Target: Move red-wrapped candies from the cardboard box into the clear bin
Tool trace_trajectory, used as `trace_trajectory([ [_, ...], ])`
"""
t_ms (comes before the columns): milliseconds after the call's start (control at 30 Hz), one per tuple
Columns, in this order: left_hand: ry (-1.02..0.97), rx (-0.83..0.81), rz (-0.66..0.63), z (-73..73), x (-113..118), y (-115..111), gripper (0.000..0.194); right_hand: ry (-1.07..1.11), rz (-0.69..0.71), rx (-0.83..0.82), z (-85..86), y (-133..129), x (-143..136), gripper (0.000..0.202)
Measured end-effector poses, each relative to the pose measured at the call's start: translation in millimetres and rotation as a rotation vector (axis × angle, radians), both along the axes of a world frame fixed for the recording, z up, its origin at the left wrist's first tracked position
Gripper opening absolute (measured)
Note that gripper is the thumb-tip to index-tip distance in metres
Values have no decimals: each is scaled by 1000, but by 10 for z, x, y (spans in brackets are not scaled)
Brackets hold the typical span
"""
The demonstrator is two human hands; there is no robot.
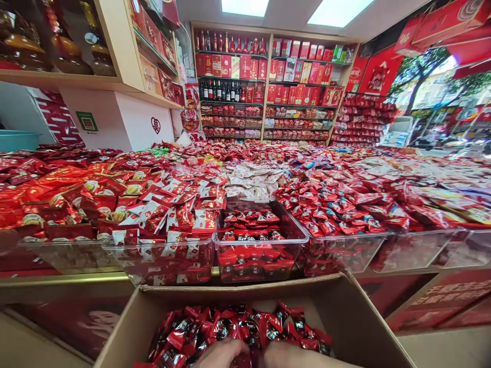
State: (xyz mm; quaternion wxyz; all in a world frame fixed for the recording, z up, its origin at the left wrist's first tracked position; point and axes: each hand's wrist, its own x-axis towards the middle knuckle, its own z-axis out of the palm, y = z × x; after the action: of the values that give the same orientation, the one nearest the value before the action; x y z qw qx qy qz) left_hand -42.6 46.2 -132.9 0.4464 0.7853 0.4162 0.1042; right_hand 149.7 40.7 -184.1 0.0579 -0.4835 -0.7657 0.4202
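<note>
Below, our left hand and right hand dig into the red-and-black wrapped candies inside the cardboard box; whether either hand is closed on any, we cannot tell. Candies lifted in loose handfuls could spill over the box rim. The clear bin just ahead is only part full, with heaped bins crowding both its sides.

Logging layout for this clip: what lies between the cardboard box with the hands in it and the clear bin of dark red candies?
In the head view, only the box's far wall lies between the candies in the box and the clear bin; both hands are buried in candies.
</note>
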Motion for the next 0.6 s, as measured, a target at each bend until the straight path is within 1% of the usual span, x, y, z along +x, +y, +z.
trace_trajectory([
  [33, -88, -30, 14, 36, 11, -5, 39, -6, 5, 18, 186, 13, 18, 6],
  [100, -351, -191, 13, 93, 57, -37, 52, 43, -22, 63, 551, 35, 35, 12],
  [167, -592, -377, 0, 144, 132, -82, 51, 150, -96, 101, 826, 55, 23, 17],
  [200, -665, -442, 21, 170, 174, -104, 49, 211, -141, 103, 912, 64, 11, 17],
  [267, -712, -485, 126, 227, 251, -138, 42, 337, -238, 63, 981, 78, -12, 18],
  [333, -682, -463, 267, 284, 297, -153, 38, 467, -329, -40, 957, 81, -26, 22],
  [400, -617, -481, 382, 332, 308, -149, 38, 598, -401, -164, 911, 75, -31, 27],
  [467, -576, -525, 435, 367, 300, -135, 39, 686, -431, -257, 893, 64, -34, 32],
  [500, -586, -541, 444, 380, 296, -128, 40, 716, -437, -288, 898, 58, -38, 33],
  [600, -723, -539, 453, 408, 298, -121, 38, 759, -452, -352, 947, 48, -53, 34],
])
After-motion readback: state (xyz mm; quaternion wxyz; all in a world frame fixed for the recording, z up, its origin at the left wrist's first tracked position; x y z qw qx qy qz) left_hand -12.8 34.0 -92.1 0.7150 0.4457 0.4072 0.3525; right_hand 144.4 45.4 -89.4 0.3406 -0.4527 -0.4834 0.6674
